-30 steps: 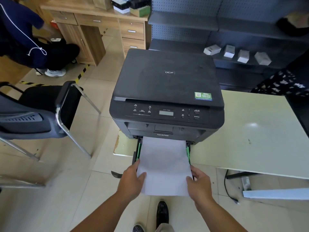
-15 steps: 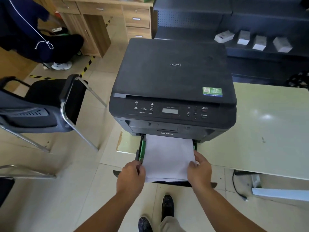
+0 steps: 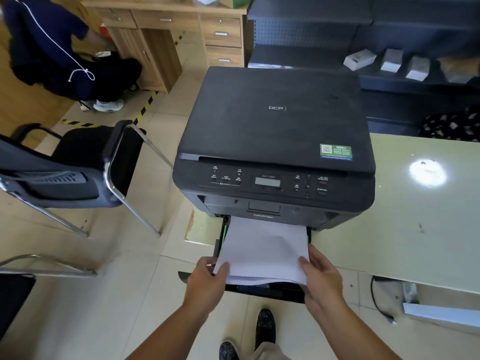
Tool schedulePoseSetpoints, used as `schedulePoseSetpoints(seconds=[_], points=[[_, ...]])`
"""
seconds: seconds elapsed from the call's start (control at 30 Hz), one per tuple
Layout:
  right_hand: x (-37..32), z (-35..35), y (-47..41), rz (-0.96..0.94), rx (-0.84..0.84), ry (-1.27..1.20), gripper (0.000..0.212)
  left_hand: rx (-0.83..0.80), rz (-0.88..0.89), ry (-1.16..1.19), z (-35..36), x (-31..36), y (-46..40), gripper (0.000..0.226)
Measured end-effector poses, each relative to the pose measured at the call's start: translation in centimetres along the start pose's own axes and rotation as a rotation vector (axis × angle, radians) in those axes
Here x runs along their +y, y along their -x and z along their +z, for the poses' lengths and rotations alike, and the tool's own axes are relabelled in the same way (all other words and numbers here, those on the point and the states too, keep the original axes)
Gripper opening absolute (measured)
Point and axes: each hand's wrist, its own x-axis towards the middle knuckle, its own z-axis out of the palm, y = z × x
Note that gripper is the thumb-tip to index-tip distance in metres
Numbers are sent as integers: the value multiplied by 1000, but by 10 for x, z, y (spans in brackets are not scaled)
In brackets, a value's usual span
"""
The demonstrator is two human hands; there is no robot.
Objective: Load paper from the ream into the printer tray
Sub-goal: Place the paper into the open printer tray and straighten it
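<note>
A black printer (image 3: pixel 275 131) stands at the left end of a pale green table (image 3: pixel 420 216). Its paper tray (image 3: pixel 262 291) is pulled out at the front, over the floor. A stack of white paper (image 3: pixel 265 250) lies in the tray, its far end under the printer body and its near end lifted. My left hand (image 3: pixel 206 284) grips the stack's near left corner, and my right hand (image 3: pixel 322 279) holds the near right edge. The ream is not in view.
A black office chair (image 3: pixel 70 165) stands to the left of the printer. A person in dark blue (image 3: pixel 49 45) sits by a wooden desk (image 3: pixel 176 29) at the back left. Dark shelves with small white boxes (image 3: pixel 389 63) line the back right. A cable (image 3: pixel 379 302) hangs under the table.
The paper stack has slid further into the tray, with less of it sticking out. Both hands moved forward with it towards the printer.
</note>
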Motion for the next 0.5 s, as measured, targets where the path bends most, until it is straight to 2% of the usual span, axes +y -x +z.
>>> schedulePoseSetpoints(seconds=[0.13, 0.23, 0.37, 0.5], points=[[-7, -4, 1, 21, 7, 50, 47, -68, -120, 215, 1, 11, 2, 30], [-8, -4, 4, -31, 7, 203, 50, -74, -95, 306, 0, 12, -2, 31], [-1, -3, 3, -72, 19, 341, 55, -92, -46, 168, -2, 2, -19, 38], [7, 4, 2, -124, 65, 463, 46, -62, 27, 43, -3, -1, -30, 41]])
